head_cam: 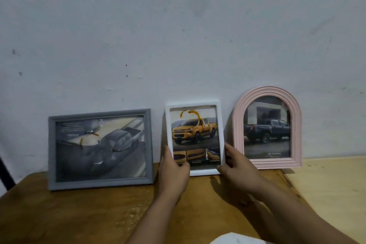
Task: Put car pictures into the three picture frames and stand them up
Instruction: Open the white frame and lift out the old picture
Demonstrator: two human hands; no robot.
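Observation:
Three frames stand along the back of the wooden table [69, 214], against the wall. A grey rectangular frame [51, 154] on the left holds a grey pickup picture. In the middle, a white frame [195, 103] shows a yellow pickup. An arched pink frame [267, 90] on the right shows a dark pickup. My left hand [174, 172] grips the white frame's lower left edge. My right hand [237, 166] grips its lower right edge and corner. The white frame stands upright with its base on the table.
A pale wall [178, 25] rises right behind the frames. A lighter wooden board [332, 184] adjoins the table on the right. Something white [233, 238] shows at the bottom edge. A dark bar [5, 174] runs at the far left.

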